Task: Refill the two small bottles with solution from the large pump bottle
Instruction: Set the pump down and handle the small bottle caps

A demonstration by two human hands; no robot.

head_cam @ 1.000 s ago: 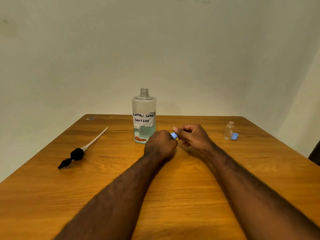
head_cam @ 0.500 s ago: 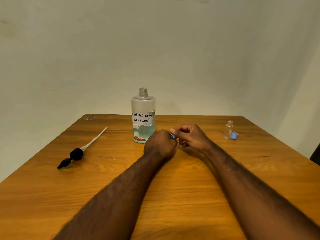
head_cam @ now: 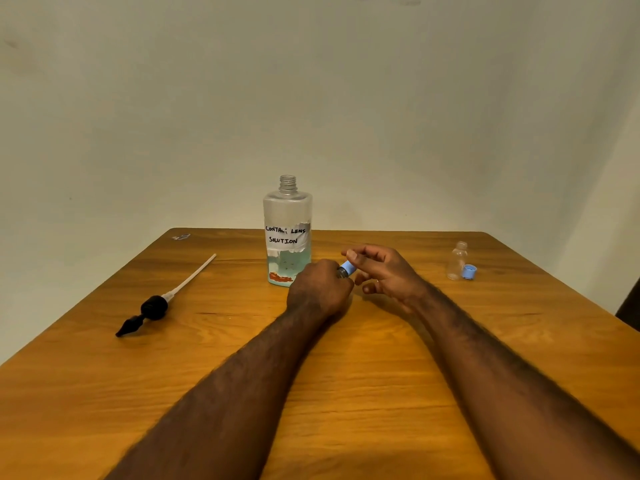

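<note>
The large clear bottle [head_cam: 287,233], labelled "contact lens solution", stands open-necked at mid table with a little blue-green liquid at its bottom. Its black pump head with a white tube [head_cam: 154,307] lies on the table to the left. My left hand [head_cam: 320,289] grips one small bottle, whose body is hidden in my fist. My right hand [head_cam: 379,271] pinches that bottle's blue cap [head_cam: 347,269] at the neck. The second small clear bottle [head_cam: 457,260] stands uncapped at the right, its blue cap [head_cam: 469,271] lying beside it.
The wooden table [head_cam: 346,375] reaches a plain wall at the back. A small scrap [head_cam: 181,236] lies near the far left corner. A dark object [head_cam: 628,311] shows at the right edge of view.
My right hand's fingers have shifted around the blue cap, spreading a little, while my left hand keeps the small bottle in place. Nothing else has moved.
</note>
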